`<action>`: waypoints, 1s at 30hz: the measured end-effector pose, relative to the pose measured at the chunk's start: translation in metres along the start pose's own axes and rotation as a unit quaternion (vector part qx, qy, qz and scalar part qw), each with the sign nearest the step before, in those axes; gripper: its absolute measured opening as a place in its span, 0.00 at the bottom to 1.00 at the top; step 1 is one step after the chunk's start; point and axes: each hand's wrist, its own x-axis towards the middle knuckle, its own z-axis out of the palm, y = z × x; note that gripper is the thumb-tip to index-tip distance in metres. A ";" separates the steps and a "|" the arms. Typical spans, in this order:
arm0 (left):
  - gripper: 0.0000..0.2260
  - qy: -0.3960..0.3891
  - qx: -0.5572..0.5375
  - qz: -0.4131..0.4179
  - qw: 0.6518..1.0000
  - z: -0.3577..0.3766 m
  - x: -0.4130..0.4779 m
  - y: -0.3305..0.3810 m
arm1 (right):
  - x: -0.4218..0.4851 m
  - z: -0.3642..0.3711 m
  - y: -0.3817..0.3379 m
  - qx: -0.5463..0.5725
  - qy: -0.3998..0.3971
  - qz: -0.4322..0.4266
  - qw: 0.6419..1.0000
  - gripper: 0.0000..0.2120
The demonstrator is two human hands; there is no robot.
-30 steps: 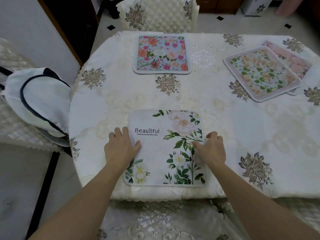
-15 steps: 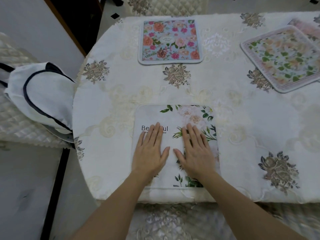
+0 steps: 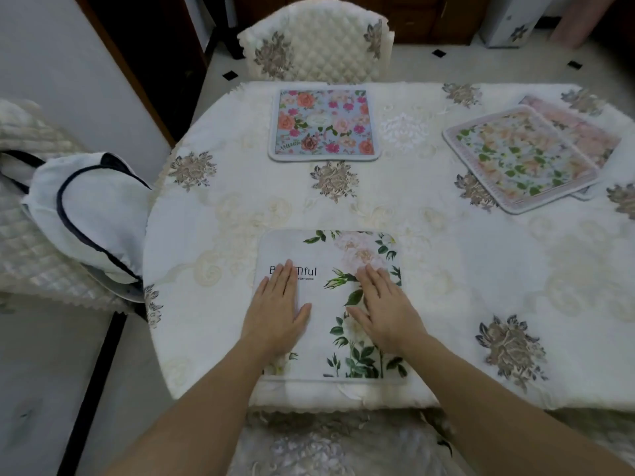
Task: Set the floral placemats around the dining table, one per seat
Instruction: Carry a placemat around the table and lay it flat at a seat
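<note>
A white placemat (image 3: 319, 255) with green leaves and the word "Beautiful" lies flat at the near edge of the dining table (image 3: 446, 269). My left hand (image 3: 276, 312) rests palm down on its left half, fingers together. My right hand (image 3: 386, 312) lies flat on its right half over the flower stems. Across the table a blue placemat (image 3: 324, 125) with pink and orange roses sits in front of the far chair. At the right, a pale green-leaf placemat (image 3: 519, 158) lies on top of a pink placemat (image 3: 584, 132).
A quilted cream chair (image 3: 316, 42) stands at the far side. At the left, a white bag (image 3: 89, 214) with dark trim sits on another covered chair (image 3: 24, 242). A lace-edged cream cloth covers the table, and a wall runs along the left.
Both hands slid from the placemat's side edges to its middle, then spread slightly apart again, palms flat. The view tilted back up, so the far chair shows.
</note>
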 end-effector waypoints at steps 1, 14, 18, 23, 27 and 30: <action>0.32 0.000 -0.002 0.002 1.000 -0.006 0.001 0.002 | -0.003 -0.012 0.003 -0.002 0.000 -0.005 1.000 0.36; 0.32 0.112 0.023 0.085 0.990 -0.092 0.011 0.130 | -0.064 -0.124 0.049 -0.014 0.154 0.001 0.988 0.32; 0.31 0.109 0.035 0.118 0.986 -0.098 0.020 0.178 | -0.085 -0.142 0.077 0.004 0.172 0.026 0.985 0.31; 0.32 0.120 0.038 0.147 0.981 -0.096 0.037 0.231 | -0.111 -0.156 0.120 0.028 0.190 0.059 0.980 0.32; 0.31 0.119 0.044 0.177 0.976 -0.094 0.052 0.286 | -0.136 -0.164 0.170 0.030 0.200 0.091 0.975 0.29; 0.31 0.123 0.043 0.197 0.972 -0.086 0.063 0.327 | -0.154 -0.168 0.211 0.030 0.196 0.114 0.974 0.28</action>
